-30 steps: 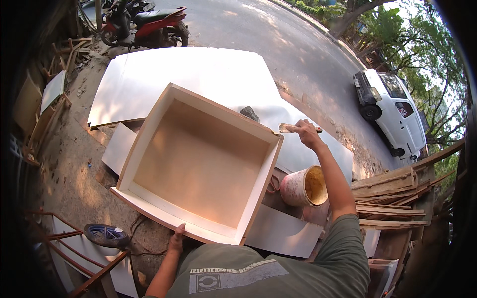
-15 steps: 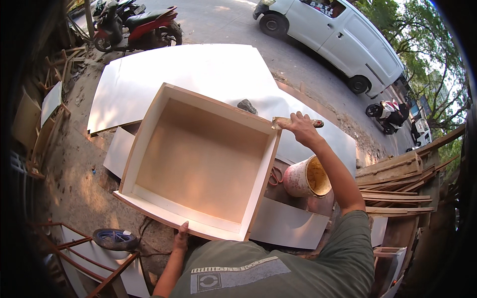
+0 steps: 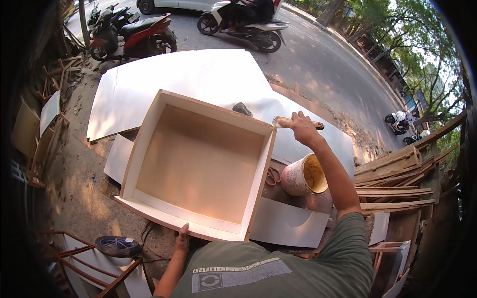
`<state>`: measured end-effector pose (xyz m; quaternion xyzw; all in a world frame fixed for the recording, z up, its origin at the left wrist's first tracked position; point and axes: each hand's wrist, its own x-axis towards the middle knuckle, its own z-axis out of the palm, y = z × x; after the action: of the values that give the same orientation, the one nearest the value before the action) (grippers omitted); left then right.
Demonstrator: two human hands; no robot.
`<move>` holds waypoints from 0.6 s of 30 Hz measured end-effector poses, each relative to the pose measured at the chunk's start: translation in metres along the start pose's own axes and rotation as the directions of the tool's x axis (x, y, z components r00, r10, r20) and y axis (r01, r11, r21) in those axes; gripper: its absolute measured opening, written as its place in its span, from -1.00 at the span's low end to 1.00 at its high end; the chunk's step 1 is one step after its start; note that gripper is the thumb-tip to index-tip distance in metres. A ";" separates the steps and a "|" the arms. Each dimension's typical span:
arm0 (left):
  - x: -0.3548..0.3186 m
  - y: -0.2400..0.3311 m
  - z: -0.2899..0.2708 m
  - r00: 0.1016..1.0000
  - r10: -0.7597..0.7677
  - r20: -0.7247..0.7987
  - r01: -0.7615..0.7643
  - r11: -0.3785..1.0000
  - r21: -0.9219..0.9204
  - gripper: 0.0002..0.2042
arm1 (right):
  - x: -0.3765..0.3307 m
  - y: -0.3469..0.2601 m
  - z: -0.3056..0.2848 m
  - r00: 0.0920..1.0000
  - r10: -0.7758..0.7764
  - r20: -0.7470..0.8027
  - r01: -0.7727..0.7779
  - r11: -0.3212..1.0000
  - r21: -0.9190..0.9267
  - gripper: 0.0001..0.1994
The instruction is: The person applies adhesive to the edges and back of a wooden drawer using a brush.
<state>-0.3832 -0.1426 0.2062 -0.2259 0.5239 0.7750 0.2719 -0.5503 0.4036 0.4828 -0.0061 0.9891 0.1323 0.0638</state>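
Observation:
A shallow open wooden box (image 3: 198, 164), like a drawer, with white inner walls and a tan bottom, is tilted in front of me. My left hand (image 3: 183, 239) grips its near edge, thumb on top and fingers hidden beneath. At the far right corner, my right hand (image 3: 302, 129) is closed around a brush (image 3: 283, 122), its pale tip close to the box's edge; whether they touch I cannot tell. Below my right forearm, a stained bucket (image 3: 294, 180) leans, coated inside with a yellowish substance. Red-handled scissors (image 3: 273, 176) lie between bucket and box.
Beyond the box spreads a large white board (image 3: 189, 74) with a grey stone (image 3: 242, 109) on it. Another white panel (image 3: 288, 223) lies near me. Wood strips (image 3: 397, 193) are piled at right, a small wheel (image 3: 117, 246) lies lower left. Parked motorbikes (image 3: 134, 37) stand by the road.
The box has shifted slightly left and down, while both hands keep their grips. On the road, the white van has moved left and a motorbike with a rider has come into view.

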 end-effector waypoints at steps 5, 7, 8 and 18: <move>-0.004 0.008 0.003 0.999 -0.042 0.035 0.043 0.999 -0.029 -0.17 | 0.003 -0.011 0.030 1.000 -0.009 0.001 0.009 0.996 0.087 -0.27; 0.004 -0.003 -0.005 0.997 -0.042 0.060 0.045 0.997 -0.055 -0.18 | -0.004 -0.007 0.032 1.000 0.001 0.011 -0.002 0.997 0.072 -0.27; 0.005 -0.004 -0.004 0.996 -0.043 0.077 0.048 0.996 -0.070 -0.19 | -0.009 -0.005 0.031 1.000 0.009 0.018 -0.010 0.998 0.060 -0.27; 0.008 -0.008 -0.006 0.996 -0.007 0.089 0.016 0.994 -0.104 -0.23 | -0.035 0.003 -0.001 0.994 0.088 0.061 -0.090 0.996 0.029 -0.40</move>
<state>-0.3832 -0.1443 0.1935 -0.2082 0.4687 0.8091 0.2869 -0.5163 0.4064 0.4894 0.0429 0.9881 0.1195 0.0874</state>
